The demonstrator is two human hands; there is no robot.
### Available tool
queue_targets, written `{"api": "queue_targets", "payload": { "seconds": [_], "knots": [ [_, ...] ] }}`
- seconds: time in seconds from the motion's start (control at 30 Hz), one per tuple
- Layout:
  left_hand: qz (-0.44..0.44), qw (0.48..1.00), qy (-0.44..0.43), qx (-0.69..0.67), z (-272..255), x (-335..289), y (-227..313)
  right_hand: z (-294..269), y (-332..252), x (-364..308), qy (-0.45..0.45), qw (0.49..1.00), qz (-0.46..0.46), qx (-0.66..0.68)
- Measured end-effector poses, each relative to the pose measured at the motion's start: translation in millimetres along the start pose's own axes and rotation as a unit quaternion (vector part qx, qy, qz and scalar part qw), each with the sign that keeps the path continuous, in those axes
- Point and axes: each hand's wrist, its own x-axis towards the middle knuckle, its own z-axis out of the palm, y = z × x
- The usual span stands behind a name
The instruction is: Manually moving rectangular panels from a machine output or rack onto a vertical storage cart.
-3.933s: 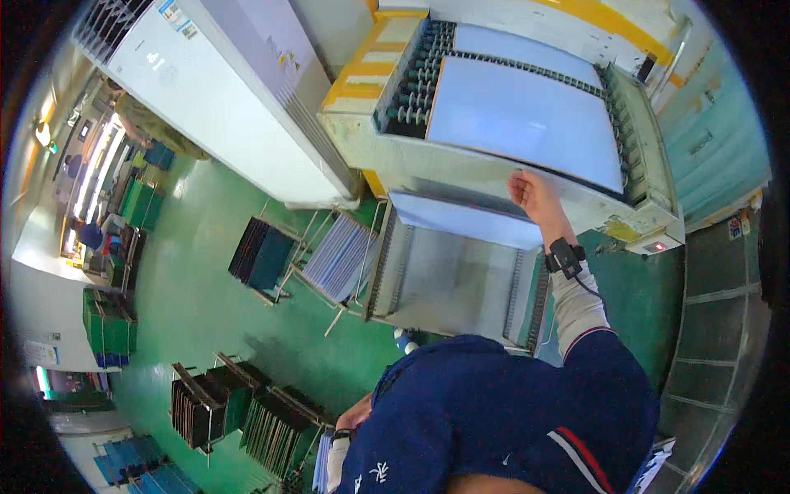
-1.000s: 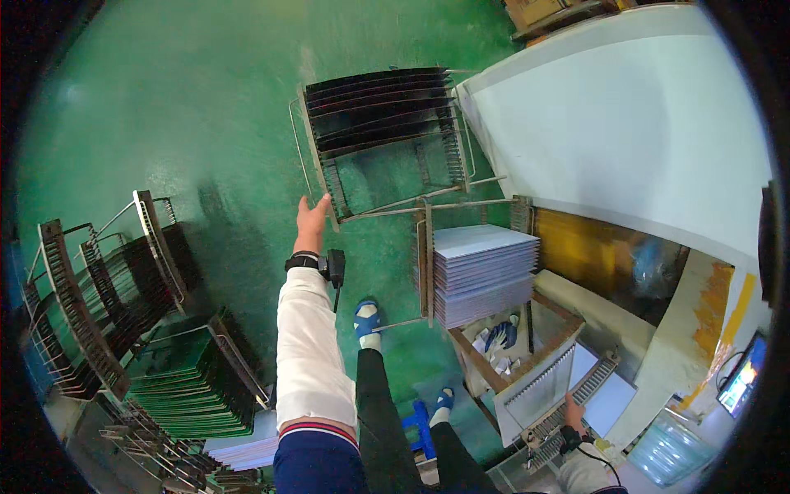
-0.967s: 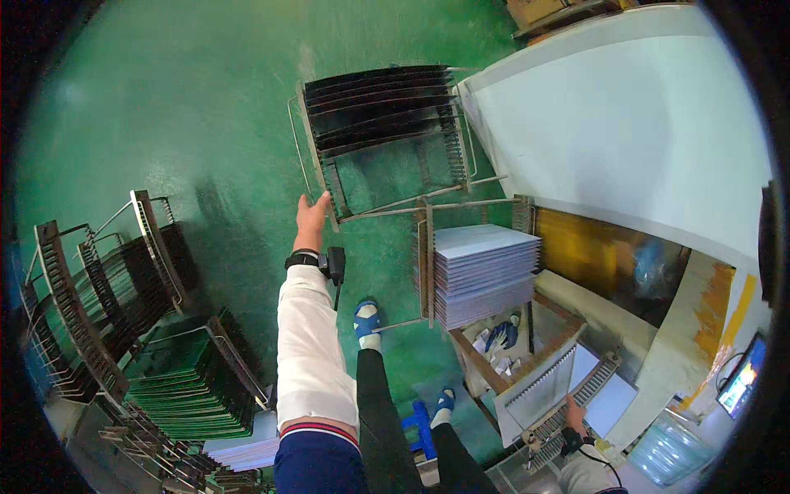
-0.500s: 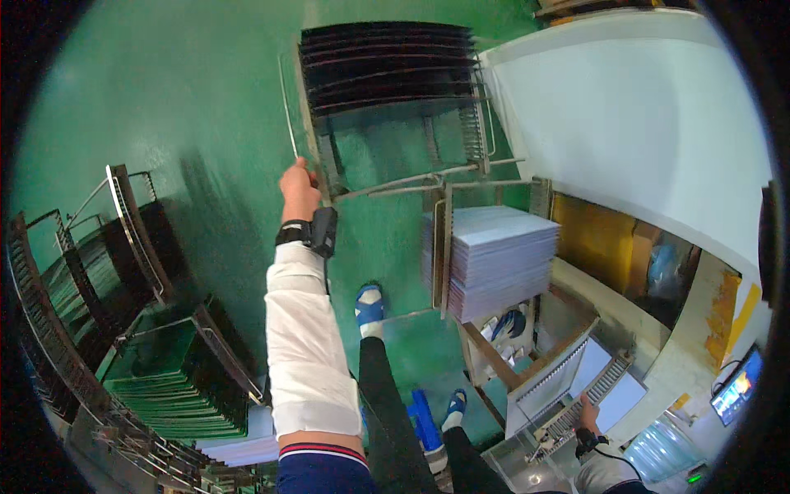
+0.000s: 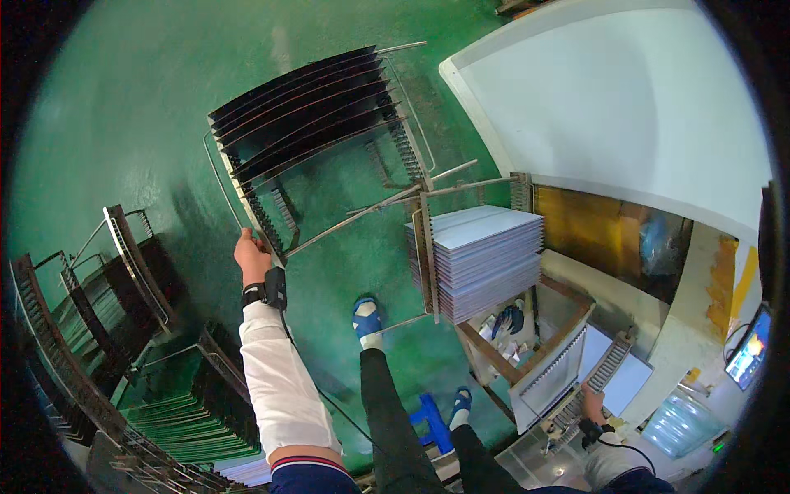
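My left hand (image 5: 253,257) is closed round the thin metal side rail of a slotted rack (image 5: 306,239), at its near left corner. Several dark panels (image 5: 309,111) sit in the far part of this rack, and its nearer slots hold none. My right hand (image 5: 592,401), low on the right, is closed on a slotted metal rack (image 5: 612,362) beside a white sheet (image 5: 632,380). Its fingertips are partly hidden. Between my hands stands another rack with a tall stack of whitish-blue panels (image 5: 490,239).
Racks of green-edged panels (image 5: 177,420) and dark panels stand at left. A large white machine cover (image 5: 568,90) curves along the right. Nearby are an open wood-edged bin (image 5: 514,329), a blue tool-like object (image 5: 432,421), a screen (image 5: 747,350) and a clear plastic package (image 5: 681,424).
The rack of dark panels has swung left and turned anticlockwise, its near left corner coming closer to me. My left hand has moved left and nearer with it. My right hand stays at the slotted rack.
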Motion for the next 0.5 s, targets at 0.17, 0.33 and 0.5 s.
{"api": "queue_targets", "payload": {
  "seconds": [0.17, 0.33, 0.5],
  "knots": [
    [0.021, 0.998, -0.012, 0.057, -11.5, 11.2, -19.1, -10.1, 49.7, 40.8, 0.049, 0.980, -0.048, -0.185],
    [0.179, 0.962, -0.013, 0.208, -43.4, 31.1, -11.8, 7.0, 48.2, 36.4, 0.046, 0.982, -0.050, -0.177],
    [0.439, 0.805, -0.083, 0.390, -9.0, -40.2, -43.2, -28.5, 63.8, 44.2, 0.060, 0.983, -0.068, -0.158]
  ]
}}
